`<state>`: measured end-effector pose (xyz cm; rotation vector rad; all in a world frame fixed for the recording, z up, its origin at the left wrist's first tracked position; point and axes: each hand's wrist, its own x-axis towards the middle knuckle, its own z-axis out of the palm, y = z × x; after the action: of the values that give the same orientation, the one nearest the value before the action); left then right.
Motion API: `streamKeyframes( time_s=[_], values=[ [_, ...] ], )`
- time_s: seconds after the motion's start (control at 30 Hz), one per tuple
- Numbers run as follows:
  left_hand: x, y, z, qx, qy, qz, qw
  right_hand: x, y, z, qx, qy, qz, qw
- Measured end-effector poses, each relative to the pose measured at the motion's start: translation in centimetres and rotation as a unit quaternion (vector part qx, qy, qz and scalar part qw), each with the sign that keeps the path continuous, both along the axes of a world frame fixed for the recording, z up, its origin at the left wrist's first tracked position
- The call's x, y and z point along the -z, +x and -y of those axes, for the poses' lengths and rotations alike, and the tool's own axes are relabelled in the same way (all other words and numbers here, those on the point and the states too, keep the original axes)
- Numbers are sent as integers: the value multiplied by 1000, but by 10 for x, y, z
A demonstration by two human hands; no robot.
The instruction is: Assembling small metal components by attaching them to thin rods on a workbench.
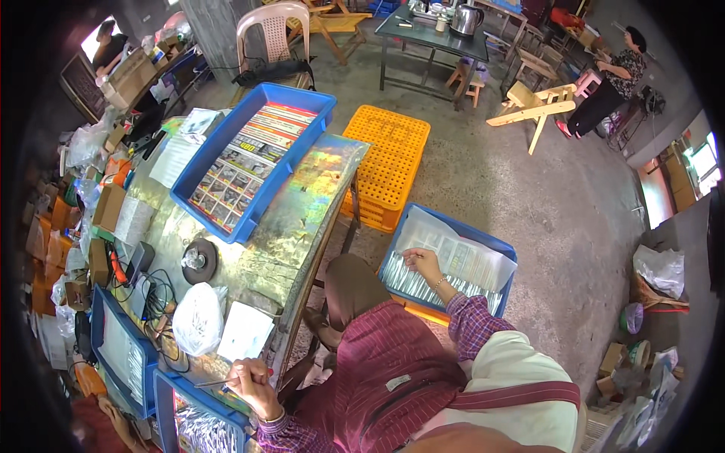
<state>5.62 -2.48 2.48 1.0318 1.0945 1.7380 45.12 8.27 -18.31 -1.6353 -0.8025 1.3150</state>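
Observation:
My left hand (254,386) is closed over the table's near end, around a thin metallic rod (215,383) that points left. My right hand (423,264) reaches into a blue tray (514,255) on my right; its fingers are curled, and what they may pinch is too small to make out. Rows of thin silvery pieces (423,281) fill that tray, partly covered by a translucent white sheet (487,263). Near my left hand, another blue tray (161,396) contains similar silvery pieces (205,432). A white paper (246,332) lies just beyond that hand.
On the worktable (302,204) are a blue tray of printed sheets (253,155), a dark round disc (200,260) and a white plastic bag (199,320). Yellow crates (389,155) stand beside it. A wooden folding chair (532,109) is near a person (615,79). Clutter lines the left.

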Motion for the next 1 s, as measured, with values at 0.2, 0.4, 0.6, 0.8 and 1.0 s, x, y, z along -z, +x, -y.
streamKeyframes(
  time_s=[0.2, 0.4, 0.6, 0.8, 1.0],
  values=[
    [3, -6, 17, -26, 4, 11, 1000, -31, -30, -8, -52, 55, -73, 994],
    [0, 4, 22, -25, -12, 24, 999, -61, -37, 1, -65, 59, -77, 993],
    [-9, 7, 27, -28, -22, 7, 999, -56, -42, 3, -78, 85, -100, 988],
    [-15, 19, 23, -9, -37, -3, 999, -59, -33, 9, -69, 82, -87, 990],
    [-11, 17, 27, -23, -52, -8, 998, -48, -48, 6, -90, 83, -79, 989]
  ],
)
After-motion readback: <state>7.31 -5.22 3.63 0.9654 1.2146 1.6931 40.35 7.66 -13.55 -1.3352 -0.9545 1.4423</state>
